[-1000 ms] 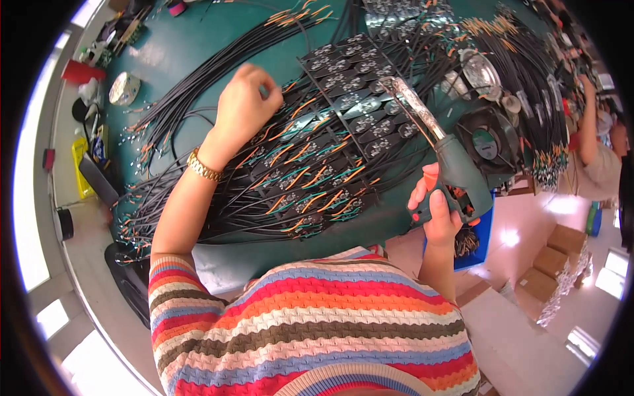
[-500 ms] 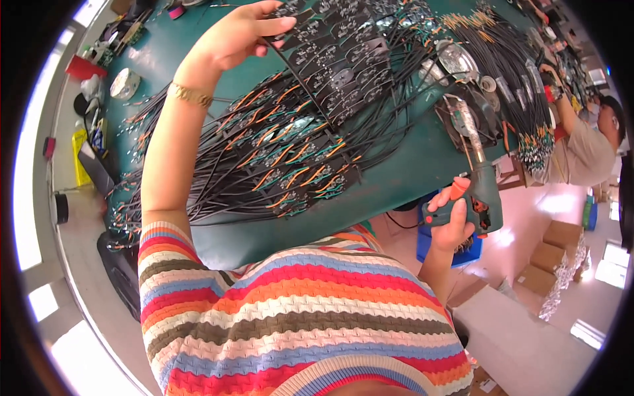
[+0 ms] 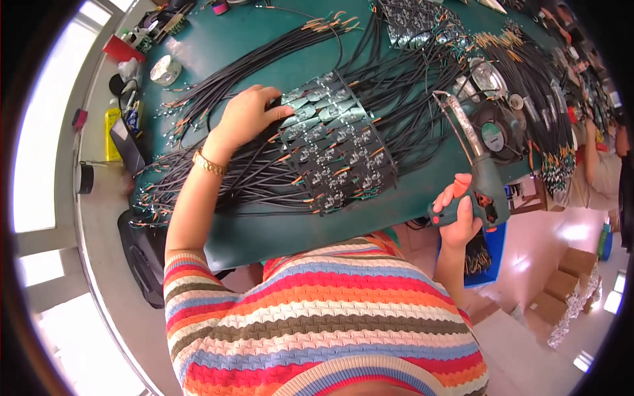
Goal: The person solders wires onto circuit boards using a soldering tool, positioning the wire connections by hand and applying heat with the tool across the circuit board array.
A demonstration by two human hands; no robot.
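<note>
My left hand (image 3: 247,115) grips the upper left edge of a black circuit board panel (image 3: 337,142), thumb over the rim and fingers curled. Rows of small boards with silvery solder points make up the panel. It lies across a spread of black cables (image 3: 257,171), whose stripped ends show orange and green wires. In my right hand (image 3: 459,214) is a soldering gun (image 3: 487,185), its dark green body upright and its bent metal tip pointing up over the bench edge. The gun's tip is apart from the panel.
A second board panel (image 3: 422,23) lies at the back. On the right are a round black fan (image 3: 495,135), a silvery dish (image 3: 487,76) and bundled cables (image 3: 535,99). A blue bin (image 3: 490,264) stands below the bench edge. Another person (image 3: 598,165) works at far right.
The panel has come down toward me and now lies flatter over the cables, with my left hand still at its edge. My right hand keeps the soldering gun; the view has shifted slightly.
</note>
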